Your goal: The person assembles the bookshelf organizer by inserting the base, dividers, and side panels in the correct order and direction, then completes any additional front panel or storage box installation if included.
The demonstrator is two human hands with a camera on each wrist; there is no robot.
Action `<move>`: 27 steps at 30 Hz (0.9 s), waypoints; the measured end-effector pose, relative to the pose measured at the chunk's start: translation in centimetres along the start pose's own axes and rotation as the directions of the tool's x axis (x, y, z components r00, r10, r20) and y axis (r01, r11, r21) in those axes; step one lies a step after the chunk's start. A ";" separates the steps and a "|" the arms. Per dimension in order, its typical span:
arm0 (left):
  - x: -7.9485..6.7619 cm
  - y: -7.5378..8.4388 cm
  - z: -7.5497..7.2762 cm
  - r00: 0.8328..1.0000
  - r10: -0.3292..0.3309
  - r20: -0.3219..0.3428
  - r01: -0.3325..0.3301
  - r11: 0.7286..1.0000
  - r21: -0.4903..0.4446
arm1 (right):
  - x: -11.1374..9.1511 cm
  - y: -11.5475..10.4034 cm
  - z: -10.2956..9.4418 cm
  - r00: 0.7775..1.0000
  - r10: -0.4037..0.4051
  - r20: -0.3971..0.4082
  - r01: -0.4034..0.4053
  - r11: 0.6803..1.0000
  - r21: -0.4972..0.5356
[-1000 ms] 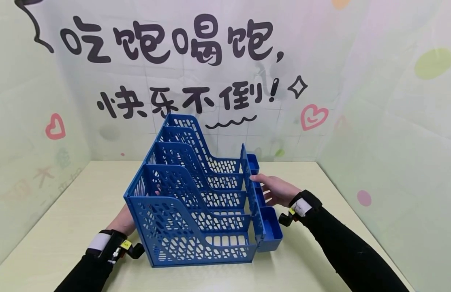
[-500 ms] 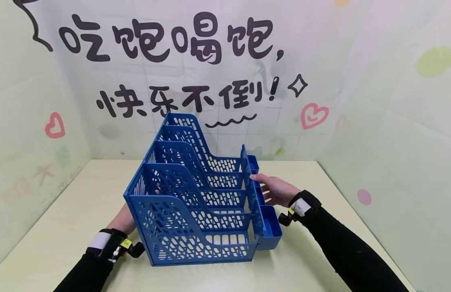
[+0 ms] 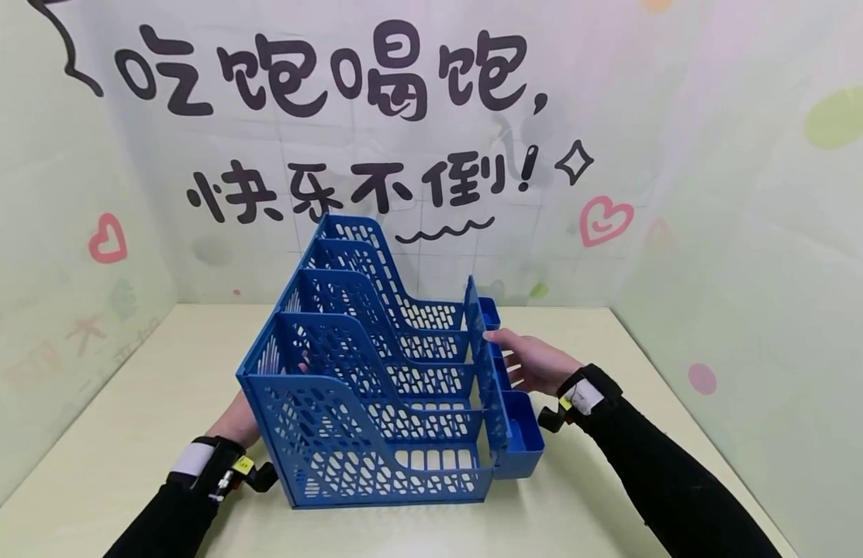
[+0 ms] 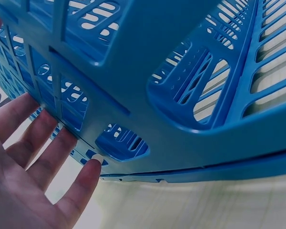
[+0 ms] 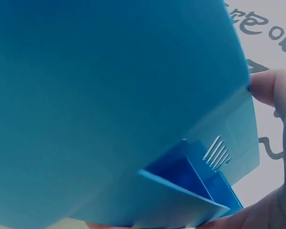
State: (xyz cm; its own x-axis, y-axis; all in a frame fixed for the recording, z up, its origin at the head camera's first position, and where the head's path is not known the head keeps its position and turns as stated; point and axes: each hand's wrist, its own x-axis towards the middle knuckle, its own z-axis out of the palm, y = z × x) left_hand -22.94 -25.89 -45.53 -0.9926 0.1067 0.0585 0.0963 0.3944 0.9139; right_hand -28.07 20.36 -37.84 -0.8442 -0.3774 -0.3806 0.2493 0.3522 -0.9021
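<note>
A blue plastic file organizer (image 3: 367, 435) with lattice walls and several slots stands on the table. My left hand (image 3: 237, 420) is at its left side, partly hidden behind the wall. In the left wrist view, the extended fingers (image 4: 52, 155) touch the lattice back wall near its lower edge. On the right side, my right hand (image 3: 537, 364) holds the solid front panel (image 3: 488, 380), which carries small trays (image 3: 520, 463). Its thumb lies at the panel's edge, and the fingers reach around the tray side, seen partly at the bottom of the right wrist view.
The pale wooden table (image 3: 124, 434) extends on both sides of the organizer. A white printed backdrop (image 3: 431, 271) with large black characters closes off the back, and pale side walls (image 3: 745, 310) flank the table. Black straps with small cameras (image 3: 264, 477) circle both wrists.
The head view has shifted very slightly. Both hands keep their places on the organizer, and the front panel stands about as before.
</note>
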 end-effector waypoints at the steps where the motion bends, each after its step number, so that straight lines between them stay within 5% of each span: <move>1: 0.1 0.0 0.1 1.000 -0.015 0.007 0.014 1.000 0.013 | -0.1 0.1 0.0 1.000 -0.001 -0.004 0.001 1.000 0.000; 5: 0.2 0.5 -0.1 0.998 -0.047 0.043 0.047 0.999 -0.003 | -0.2 0.3 0.2 1.000 -0.011 -0.007 0.012 1.000 0.014; 11: 0.1 0.2 -0.3 1.000 -0.006 0.005 0.006 1.000 0.020 | -0.1 0.3 0.4 1.000 -0.020 -0.013 0.020 1.000 0.018; 18: 0.1 0.4 -0.2 1.000 0.003 -0.002 -0.002 0.992 0.127 | -0.1 -0.2 0.5 0.999 -0.002 -0.034 0.001 1.000 -0.010; 27: 0.2 0.4 -0.2 1.000 -0.007 -0.006 0.007 0.999 0.043 | -0.2 0.9 0.9 0.999 -0.017 -0.035 0.017 1.000 -0.009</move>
State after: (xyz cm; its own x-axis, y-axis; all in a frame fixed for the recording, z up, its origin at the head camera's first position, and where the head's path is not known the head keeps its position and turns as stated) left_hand -23.13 -25.90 -45.07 -0.9937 0.0984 0.0543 0.0920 0.4341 0.8962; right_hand -27.21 20.01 -38.77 -0.8646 -0.3530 -0.3577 0.2307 0.3536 -0.9065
